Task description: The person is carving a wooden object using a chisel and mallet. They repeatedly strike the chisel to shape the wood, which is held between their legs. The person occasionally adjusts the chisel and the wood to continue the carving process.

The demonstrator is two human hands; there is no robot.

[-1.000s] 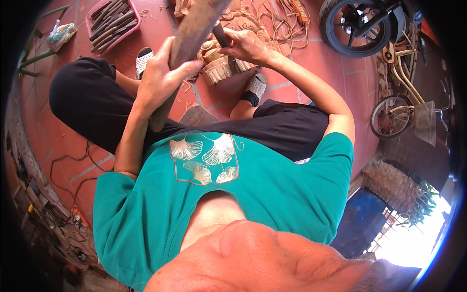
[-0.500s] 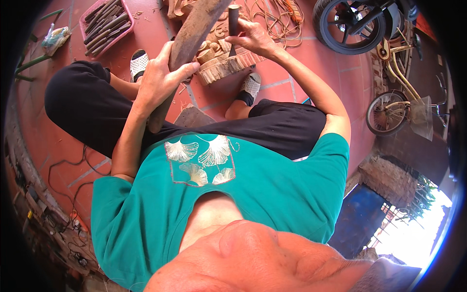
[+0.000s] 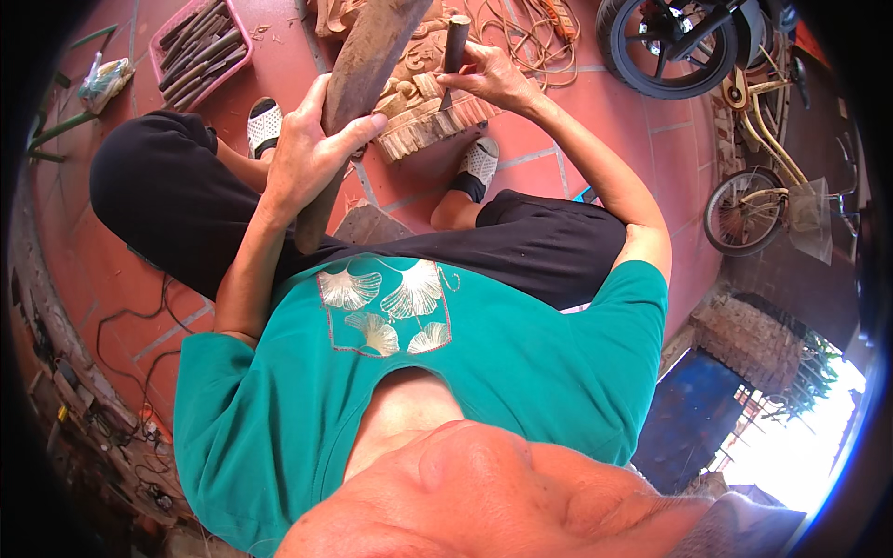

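My left hand [image 3: 312,153] is wrapped round a long, heavy wooden mallet [image 3: 372,60], its thick end up and its narrow end down by my lap. My right hand [image 3: 500,78] pinches a chisel [image 3: 456,45] with a dark round handle, held nearly upright. The chisel's tip meets the edge of a carved wood block [image 3: 423,135] on the floor between my feet. Scrolled relief covers the block's top, and ridged cuts run along its near side. The mallet stands just left of the chisel, apart from its handle, and hides part of the carving.
A pink tray [image 3: 249,58] of several chisels lies at the far left, near a green-legged stand [image 3: 70,130] with a plastic bag. Tangled orange cord [image 3: 535,51] lies behind my right hand. A motorbike wheel [image 3: 665,46] and a bicycle [image 3: 744,214] stand at right. Wood chips dot the tiles.
The chisel has shifted slightly right and nearer along the block's edge with my right hand, its handle tilting a little right. The mallet has moved slightly, still in my left hand.
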